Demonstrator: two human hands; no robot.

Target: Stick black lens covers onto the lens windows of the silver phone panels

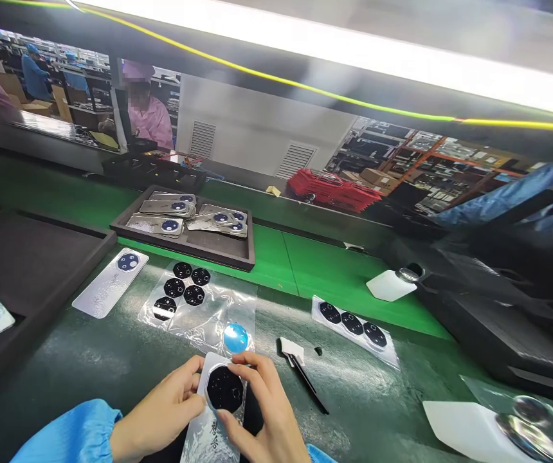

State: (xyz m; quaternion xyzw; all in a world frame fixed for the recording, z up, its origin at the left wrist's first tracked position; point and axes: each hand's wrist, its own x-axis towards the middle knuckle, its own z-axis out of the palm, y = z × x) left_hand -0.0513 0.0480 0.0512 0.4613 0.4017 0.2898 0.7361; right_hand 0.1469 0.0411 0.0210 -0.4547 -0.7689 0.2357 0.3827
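My left hand [163, 406] grips the left edge of a pale phone back cover [209, 436], fingers and thumb closed on it. Over the cover's camera area lies a black round lens piece [225, 388] with small dots. The thumb and fingers of my right hand [269, 411] pinch this lens piece at its upper and lower edge. Just beyond my hands is a clear plastic sheet [209, 328] bearing several black round pieces [193, 295] and one shiny blue disc [236, 337]. To the right lie black tweezers [308, 382] with their tip at a small white pad [292, 350].
A dark tray [190, 252] of phone covers stands behind the sheet. Another cover [111, 283] lies left, beside a large dark tray [40, 244]. A strip [353, 329] with three black discs rests right, near white covers [469, 427]. A co-worker in pink [151, 119] sits beyond.
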